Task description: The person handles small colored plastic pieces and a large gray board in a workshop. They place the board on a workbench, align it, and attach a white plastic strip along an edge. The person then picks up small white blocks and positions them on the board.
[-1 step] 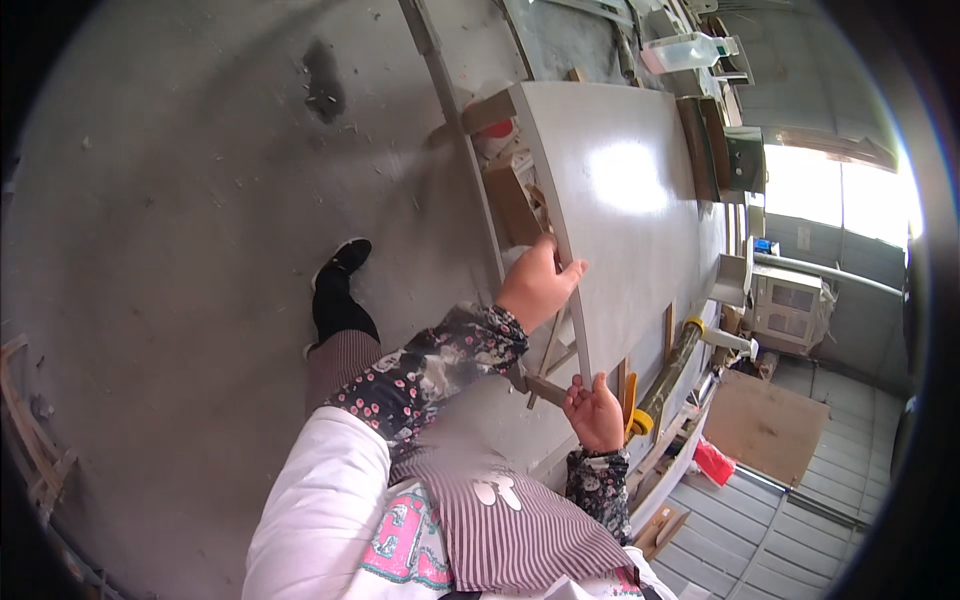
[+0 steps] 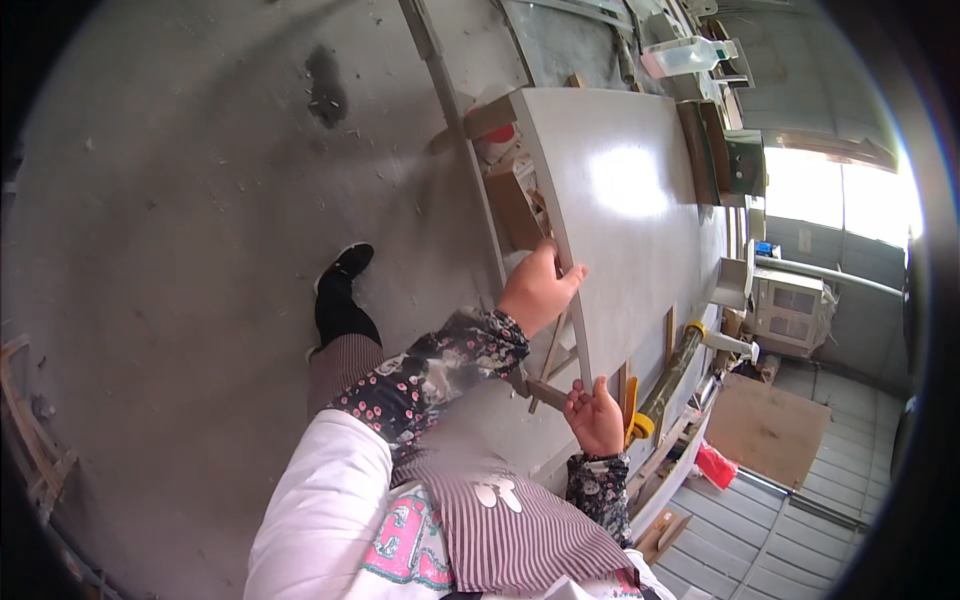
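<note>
**Left hand point(image 2: 540, 288) and right hand point(image 2: 597, 418) grip one edge of a broad, glossy, pale-grey flat panel point(image 2: 605, 262)**

Clock directions run from the left hand, with twelve toward the top of the view. Nearest, at 5 o'clock, the right hand takes the panel's corner between thumb and loosely curled fingers. The left hand clasps the edge, thumb over the face, its other fingers partly hidden beneath. The panel stretches away toward 1 and 2 o'clock, above a brown cardboard box point(image 2: 512, 207) at 11.

Judging by its breadth and thin edge, the panel should handle as stiff, awkward and fairly weighty; its shiny face looks slippery and easily scuffed. The edges are the place to hold, hands well apart, minding the corners.

Beyond, a long mottled-green tube with yellow ends point(image 2: 668, 384) lies at 4 o'clock. Farther off stand a dark-green box point(image 2: 746, 162) at 2, a clear plastic bottle point(image 2: 688, 56) at 1 and a white cabinet point(image 2: 790, 310) at 3.
</note>
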`<state>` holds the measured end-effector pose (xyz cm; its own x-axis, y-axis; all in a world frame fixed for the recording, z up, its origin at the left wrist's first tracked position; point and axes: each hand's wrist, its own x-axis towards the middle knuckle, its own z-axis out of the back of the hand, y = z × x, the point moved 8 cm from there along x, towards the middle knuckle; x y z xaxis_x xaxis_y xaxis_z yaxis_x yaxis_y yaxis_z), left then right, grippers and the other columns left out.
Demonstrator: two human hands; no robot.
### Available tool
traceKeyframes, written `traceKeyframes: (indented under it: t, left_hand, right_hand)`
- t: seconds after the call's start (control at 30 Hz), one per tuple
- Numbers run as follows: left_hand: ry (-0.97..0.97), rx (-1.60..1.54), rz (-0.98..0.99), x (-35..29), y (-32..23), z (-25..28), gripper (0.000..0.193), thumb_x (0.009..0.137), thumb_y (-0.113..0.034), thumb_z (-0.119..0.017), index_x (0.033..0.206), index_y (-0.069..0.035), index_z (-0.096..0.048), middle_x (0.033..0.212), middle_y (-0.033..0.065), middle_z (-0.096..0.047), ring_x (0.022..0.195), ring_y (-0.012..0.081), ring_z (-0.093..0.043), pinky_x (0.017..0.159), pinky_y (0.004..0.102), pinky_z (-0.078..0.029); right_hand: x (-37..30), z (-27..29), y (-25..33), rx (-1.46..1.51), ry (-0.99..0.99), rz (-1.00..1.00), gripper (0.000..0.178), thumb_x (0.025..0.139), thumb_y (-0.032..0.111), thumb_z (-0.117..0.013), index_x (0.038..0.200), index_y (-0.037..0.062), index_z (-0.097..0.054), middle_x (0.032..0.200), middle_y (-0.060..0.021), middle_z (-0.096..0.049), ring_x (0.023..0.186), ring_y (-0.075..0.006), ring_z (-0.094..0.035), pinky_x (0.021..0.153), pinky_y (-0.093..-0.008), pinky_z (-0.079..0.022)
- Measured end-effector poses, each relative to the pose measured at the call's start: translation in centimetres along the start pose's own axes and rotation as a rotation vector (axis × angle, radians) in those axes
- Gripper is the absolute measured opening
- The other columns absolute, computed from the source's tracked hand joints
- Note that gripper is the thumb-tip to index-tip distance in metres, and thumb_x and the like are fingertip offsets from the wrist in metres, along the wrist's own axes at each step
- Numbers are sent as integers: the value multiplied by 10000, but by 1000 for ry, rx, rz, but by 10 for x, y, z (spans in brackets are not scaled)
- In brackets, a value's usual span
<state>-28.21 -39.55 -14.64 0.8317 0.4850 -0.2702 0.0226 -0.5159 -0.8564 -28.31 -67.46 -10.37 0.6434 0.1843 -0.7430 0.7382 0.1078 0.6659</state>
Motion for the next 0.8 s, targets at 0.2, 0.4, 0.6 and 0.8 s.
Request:
traceKeyframes:
  t: [0.2,0.4,0.6,0.8]
  left_hand:
    - [-28,9,-79,8,-12,16,403,832,-291,-720,1059,11,-580,815,131,-669,719,259,-650,675,379,-508]
    - [-382,90,-498,56,-73,90,555,877,-79,-650,1348,21,-374,848,98,-648,738,191,-654,666,320,-536]
    - [-269,225,-499,93,-110,117,484,871,-19,-618,1321,21,-446,903,112,-653,782,178,-659,704,309,-541]
    - [-250,244,-528,93,-116,120,410,828,10,-642,1227,12,-544,871,109,-664,762,176,-652,696,303,-534]
  right_hand:
    - [-2,2,0,80,-19,35,337,999,351,-496,1063,24,-553,941,-73,-613,833,-170,-596,762,-313,-530]
    - [1,0,-2,146,7,10,326,995,324,-511,1093,14,-540,958,-85,-604,847,-177,-587,790,-311,-529]
    - [2,0,-3,186,3,-22,334,1000,315,-506,1146,16,-530,971,-92,-599,861,-184,-579,818,-316,-514]
    - [0,0,-3,198,19,-51,253,1014,263,-483,1140,49,-530,1031,-97,-581,870,-178,-557,786,-323,-507]
